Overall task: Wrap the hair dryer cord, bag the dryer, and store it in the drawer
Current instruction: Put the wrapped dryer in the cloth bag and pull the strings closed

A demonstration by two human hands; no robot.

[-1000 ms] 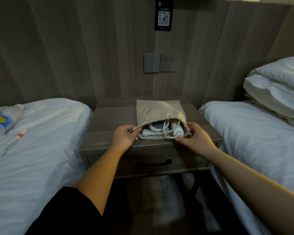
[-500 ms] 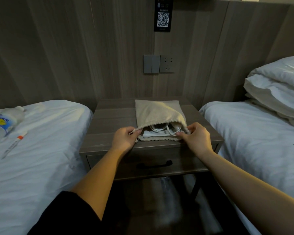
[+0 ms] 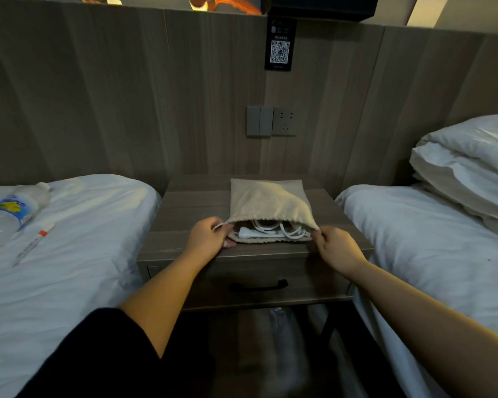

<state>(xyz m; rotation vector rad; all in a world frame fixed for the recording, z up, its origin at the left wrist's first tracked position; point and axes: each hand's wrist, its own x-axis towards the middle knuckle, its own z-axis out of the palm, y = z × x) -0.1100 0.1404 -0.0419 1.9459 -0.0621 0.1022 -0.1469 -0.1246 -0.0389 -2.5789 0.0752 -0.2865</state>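
Pinching the bag's point(image 3: 266, 202) mouth corners, the left hand point(image 3: 206, 239) and right hand point(image 3: 335, 248) look set to cinch it shut. Inside, the dryer point(image 3: 249, 233) and its coiled cord point(image 3: 288, 228) lie on the nightstand point(image 3: 190, 214), above the closed drawer point(image 3: 314, 285).

Concealed and illegible items

We see the hair dryer point(image 3: 268, 231) mostly covered by the bag point(image 3: 266, 201); the bottle point(image 3: 7, 214) label is unreadable.
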